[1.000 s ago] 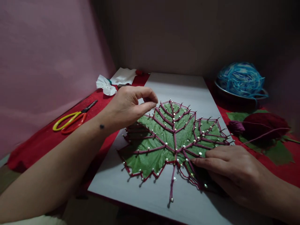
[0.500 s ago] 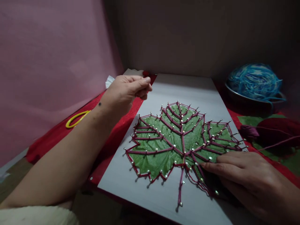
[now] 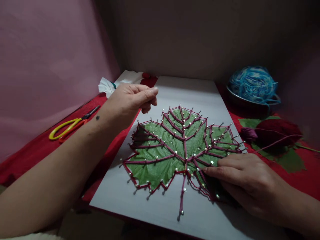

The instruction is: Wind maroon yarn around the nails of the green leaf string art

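Note:
A green leaf (image 3: 155,173) lies on a white board (image 3: 112,193), ringed by several nails. Maroon and purple yarn (image 3: 185,150) is wound from nail to nail along its outline and veins. My left hand (image 3: 137,98) is raised above the board's left edge, thumb and fingers pinched; anything between them is too small to see. Low on the right side of the leaf rests my right hand (image 3: 245,183), index finger by a nail and a purple strand. Its other fingers curl under, and what they grip is hidden.
Yellow-and-orange scissors (image 3: 67,128) lie on the red cloth (image 3: 17,160) at left. To the right are a dark red yarn ball (image 3: 277,131), a purple yarn bundle (image 3: 250,133), loose leaves (image 3: 291,160) and blue yarn (image 3: 253,85) in a metal bowl (image 3: 243,98).
The view has shifted right, so the board and yarn balls sit further left and more of the scissors shows. Both hands keep nearly the same pose.

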Tool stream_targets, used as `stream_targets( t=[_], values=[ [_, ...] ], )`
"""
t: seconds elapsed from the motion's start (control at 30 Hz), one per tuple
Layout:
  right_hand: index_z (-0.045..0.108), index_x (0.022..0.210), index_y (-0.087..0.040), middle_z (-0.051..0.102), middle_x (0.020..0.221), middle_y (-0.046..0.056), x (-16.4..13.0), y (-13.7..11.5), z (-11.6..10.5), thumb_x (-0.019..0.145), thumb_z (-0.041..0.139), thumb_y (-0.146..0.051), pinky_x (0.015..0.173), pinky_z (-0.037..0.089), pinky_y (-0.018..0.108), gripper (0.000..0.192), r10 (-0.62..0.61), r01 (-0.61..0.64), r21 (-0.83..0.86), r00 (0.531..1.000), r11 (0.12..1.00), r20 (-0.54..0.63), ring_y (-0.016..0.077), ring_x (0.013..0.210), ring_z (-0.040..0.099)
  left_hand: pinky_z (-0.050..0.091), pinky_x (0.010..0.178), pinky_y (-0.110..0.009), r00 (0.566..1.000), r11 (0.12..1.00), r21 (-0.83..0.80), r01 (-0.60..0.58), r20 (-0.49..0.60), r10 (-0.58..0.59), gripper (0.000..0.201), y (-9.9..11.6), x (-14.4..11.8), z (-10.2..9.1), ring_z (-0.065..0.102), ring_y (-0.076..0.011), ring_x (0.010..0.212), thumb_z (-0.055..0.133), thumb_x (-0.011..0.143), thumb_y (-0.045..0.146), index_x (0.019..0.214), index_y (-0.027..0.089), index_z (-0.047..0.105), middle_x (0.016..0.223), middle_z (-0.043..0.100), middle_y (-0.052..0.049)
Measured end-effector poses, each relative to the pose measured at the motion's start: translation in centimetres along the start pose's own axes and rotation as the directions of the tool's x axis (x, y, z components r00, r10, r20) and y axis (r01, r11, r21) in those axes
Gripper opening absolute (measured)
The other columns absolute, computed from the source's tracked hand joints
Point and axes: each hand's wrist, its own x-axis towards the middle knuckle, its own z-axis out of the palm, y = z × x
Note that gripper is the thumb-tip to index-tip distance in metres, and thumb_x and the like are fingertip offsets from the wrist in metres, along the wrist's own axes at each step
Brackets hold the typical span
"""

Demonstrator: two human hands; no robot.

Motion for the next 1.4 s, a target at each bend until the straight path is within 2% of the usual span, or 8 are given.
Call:
stream_targets(
  t=[0.17,0.3,0.43,0.57,0.7,0.97,1.2,1.4],
  values=[
    [0.062,0.105,-0.015,0.056,0.065,0.001,0.1,-0.1,-0.1,0.086,0.042,-0.005,0.05,0.028,0.029,0.029,0.006,-0.006,0.017,1.0,1.0,0.004,0.0128,0.055,0.048,0.039,0.054,-0.02,0.977,0.989,0.146,-0.039,0.214,0.007,0.01,1.6,-1.0,0.7,0.053,-0.0075,0.059,0.063,0.08,0.027,0.079,0.019,0.069,0.065,0.06,0.002],
    [0.063,0.104,-0.014,0.057,0.064,0.001,0.1,-0.3,-0.3,0.086,0.042,-0.004,0.051,0.028,0.029,0.029,0.015,-0.015,0.027,1.0,1.0,0.013,0.0129,0.056,0.049,0.044,0.064,-0.021,0.866,0.969,0.149,-0.197,0.491,0.1,0.007,2.7,-1.9,1.4,0.058,-0.0102,0.073,0.064,0.078,0.019,0.081,0.019,0.07,0.079,0.065,0.0],
    [0.064,0.099,-0.013,0.058,0.064,0.002,0.2,-0.3,-0.3,0.085,0.042,-0.004,0.051,0.028,0.029,0.027,0.012,-0.012,0.014,1.0,1.0,0.011,0.0128,0.056,0.05,0.043,0.073,-0.023,0.753,0.914,0.181,-0.364,0.635,0.174,0.012,2.8,-2.7,2.4,0.057,-0.0107,0.08,0.059,0.082,0.012,0.085,0.018,0.069,0.086,0.063,-0.001],
    [0.065,0.095,-0.014,0.058,0.062,0.001,0.3,-0.1,-0.2,0.085,0.044,-0.006,0.051,0.028,0.028,0.025,-0.002,0.002,0.007,1.0,1.0,-0.024,0.0119,0.054,0.048,0.035,0.083,-0.029,0.694,0.773,0.327,-0.543,0.694,0.193,0.015,2.3,-3.6,3.9,0.052,-0.0134,0.086,0.057,0.082,0.008,0.085,0.019,0.066,0.083,0.058,0.0],
    [0.066,0.096,-0.014,0.059,0.063,0.001,0.4,-0.1,-0.2,0.085,0.044,-0.005,0.052,0.029,0.027,0.026,0.01,-0.01,0.007,1.0,1.0,-0.016,0.0119,0.056,0.05,0.031,0.081,-0.031,0.67,0.693,0.379,-0.613,0.714,0.202,0.011,1.9,-4.2,5.3,0.049,-0.0144,0.082,0.052,0.082,0.008,0.08,0.017,0.059,0.082,0.054,-0.001],
    [0.07,0.097,-0.012,0.06,0.061,0.002,0.4,0.0,-0.1,0.08,0.046,-0.004,0.051,0.029,0.027,0.03,0.022,-0.021,0.008,0.999,1.0,-0.045,0.0123,0.054,0.05,0.03,0.082,-0.03,0.628,0.673,0.396,-0.625,0.767,0.132,0.012,2.0,-3.9,5.9,0.045,-0.0139,0.081,0.049,0.078,0.006,0.078,0.017,0.053,0.08,0.051,0.001],
    [0.071,0.093,-0.012,0.062,0.064,0.003,0.2,0.1,0.1,0.078,0.046,-0.006,0.051,0.03,0.028,0.029,0.037,-0.037,-0.008,0.998,0.999,-0.049,0.0123,0.054,0.049,0.031,0.081,-0.029,0.557,0.691,0.397,-0.604,0.83,0.009,0.01,3.2,-2.9,6.2,0.047,-0.013,0.077,0.05,0.075,0.007,0.075,0.017,0.052,0.077,0.051,0.001],
    [0.071,0.086,-0.016,0.062,0.064,0.002,0.4,0.2,0.1,0.08,0.045,-0.01,0.051,0.027,0.029,0.027,0.078,-0.078,-0.044,0.997,0.996,-0.016,0.012,0.053,0.047,0.032,0.078,-0.032,0.552,0.556,0.475,-0.682,0.833,-0.034,0.01,3.9,-2.8,7.1,0.045,-0.014,0.071,0.047,0.073,0.009,0.07,0.017,0.051,0.073,0.051,0.001]
  ],
)
